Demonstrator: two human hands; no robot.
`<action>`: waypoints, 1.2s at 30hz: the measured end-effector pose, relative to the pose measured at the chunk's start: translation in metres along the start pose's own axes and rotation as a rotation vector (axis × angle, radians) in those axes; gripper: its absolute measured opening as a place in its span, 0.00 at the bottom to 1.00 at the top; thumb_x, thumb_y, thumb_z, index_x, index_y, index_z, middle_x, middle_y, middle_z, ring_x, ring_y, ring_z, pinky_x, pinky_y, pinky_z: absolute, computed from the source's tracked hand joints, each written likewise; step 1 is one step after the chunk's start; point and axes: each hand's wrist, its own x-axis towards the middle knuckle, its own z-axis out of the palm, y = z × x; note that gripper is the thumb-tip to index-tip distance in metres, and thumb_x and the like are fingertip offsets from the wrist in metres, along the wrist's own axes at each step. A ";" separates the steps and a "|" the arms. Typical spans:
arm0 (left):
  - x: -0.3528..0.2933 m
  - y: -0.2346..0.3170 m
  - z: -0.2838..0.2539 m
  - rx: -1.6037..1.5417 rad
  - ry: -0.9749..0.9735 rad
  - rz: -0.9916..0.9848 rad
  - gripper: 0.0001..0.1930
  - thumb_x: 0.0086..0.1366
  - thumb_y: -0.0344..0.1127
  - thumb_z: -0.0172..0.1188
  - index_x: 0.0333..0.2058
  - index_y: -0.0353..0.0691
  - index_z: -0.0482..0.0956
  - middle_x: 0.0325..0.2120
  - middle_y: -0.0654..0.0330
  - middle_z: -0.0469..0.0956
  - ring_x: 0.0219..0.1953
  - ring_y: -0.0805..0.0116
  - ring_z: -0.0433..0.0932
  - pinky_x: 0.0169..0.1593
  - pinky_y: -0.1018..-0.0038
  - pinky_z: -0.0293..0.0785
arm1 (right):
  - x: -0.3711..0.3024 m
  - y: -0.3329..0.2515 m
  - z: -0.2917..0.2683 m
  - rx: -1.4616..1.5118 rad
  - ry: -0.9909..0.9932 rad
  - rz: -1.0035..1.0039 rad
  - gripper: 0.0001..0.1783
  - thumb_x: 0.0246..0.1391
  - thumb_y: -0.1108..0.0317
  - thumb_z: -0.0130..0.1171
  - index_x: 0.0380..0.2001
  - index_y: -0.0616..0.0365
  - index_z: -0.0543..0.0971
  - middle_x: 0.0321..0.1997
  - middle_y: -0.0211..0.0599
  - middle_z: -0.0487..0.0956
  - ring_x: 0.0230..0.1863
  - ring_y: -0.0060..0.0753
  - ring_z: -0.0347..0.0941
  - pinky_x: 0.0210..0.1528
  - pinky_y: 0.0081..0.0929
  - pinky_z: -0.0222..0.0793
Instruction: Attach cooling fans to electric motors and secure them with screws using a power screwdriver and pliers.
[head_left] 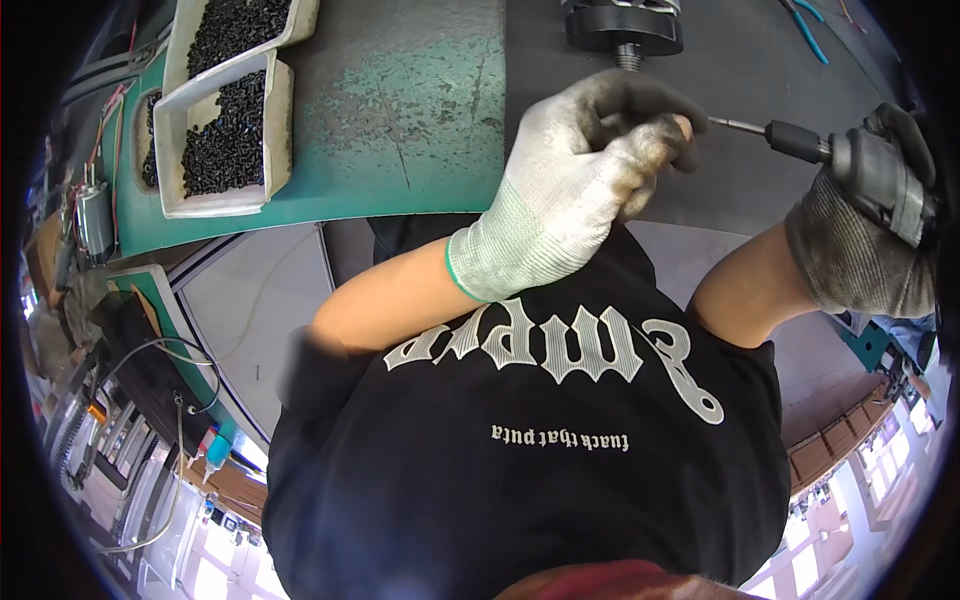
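My right hand (868,220), in a dirty grey work glove, grips a dark power screwdriver (880,175) at the right. Its long metal bit points left toward my other hand. My left hand (585,165), in a pale knit glove with blackened fingers, is closed, thumb and fingers curled together at the bit's tip. Whatever lies between those fingers is hidden. Just beyond the left hand stands a round black part (622,30) with a ridged metal shaft (628,57) facing me; the top edge cuts it off.
Two white bins (280,130) (305,18) of small black screws (225,145) stand on the green, worn mat (400,110) at the left. Blue-handled pliers (810,38) lie at the far right. A metal cylinder with wires (94,220) sits by the left edge.
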 end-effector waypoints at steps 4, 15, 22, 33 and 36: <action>0.004 0.003 0.001 0.020 0.051 -0.012 0.10 0.68 0.30 0.56 0.45 0.31 0.74 0.30 0.57 0.78 0.18 0.84 0.64 0.22 0.89 0.59 | -0.002 0.007 -0.003 -0.012 -0.008 -0.014 0.14 0.53 0.72 0.51 0.41 0.71 0.73 0.43 0.48 0.71 0.47 0.40 0.67 0.48 0.38 0.68; 0.012 -0.006 -0.012 -0.624 -0.306 -0.462 0.09 0.69 0.36 0.55 0.40 0.36 0.74 0.22 0.64 0.72 0.14 0.81 0.61 0.25 0.81 0.65 | -0.001 0.016 0.003 -0.009 -0.062 -0.007 0.15 0.54 0.70 0.50 0.41 0.72 0.73 0.44 0.50 0.72 0.47 0.42 0.68 0.49 0.40 0.70; 0.032 -0.014 -0.022 -0.343 0.175 -0.183 0.07 0.72 0.33 0.49 0.41 0.36 0.73 0.34 0.64 0.72 0.27 0.82 0.65 0.28 0.84 0.63 | 0.017 -0.019 -0.037 -0.018 -0.123 0.008 0.16 0.54 0.69 0.50 0.41 0.72 0.73 0.44 0.51 0.72 0.48 0.44 0.68 0.50 0.41 0.71; 0.031 -0.012 -0.029 -0.621 0.065 -0.261 0.09 0.73 0.33 0.48 0.43 0.34 0.72 0.34 0.59 0.76 0.25 0.79 0.66 0.29 0.81 0.65 | 0.037 0.029 -0.017 -0.025 -0.169 0.052 0.17 0.55 0.68 0.49 0.42 0.74 0.74 0.44 0.52 0.73 0.49 0.46 0.69 0.50 0.42 0.72; 0.032 -0.015 -0.026 -0.528 0.072 -0.213 0.10 0.73 0.35 0.48 0.42 0.34 0.72 0.32 0.60 0.75 0.24 0.80 0.64 0.28 0.81 0.64 | 0.033 0.059 0.011 -0.512 0.449 -0.201 0.19 0.56 0.67 0.48 0.44 0.74 0.74 0.45 0.56 0.73 0.49 0.46 0.70 0.52 0.41 0.71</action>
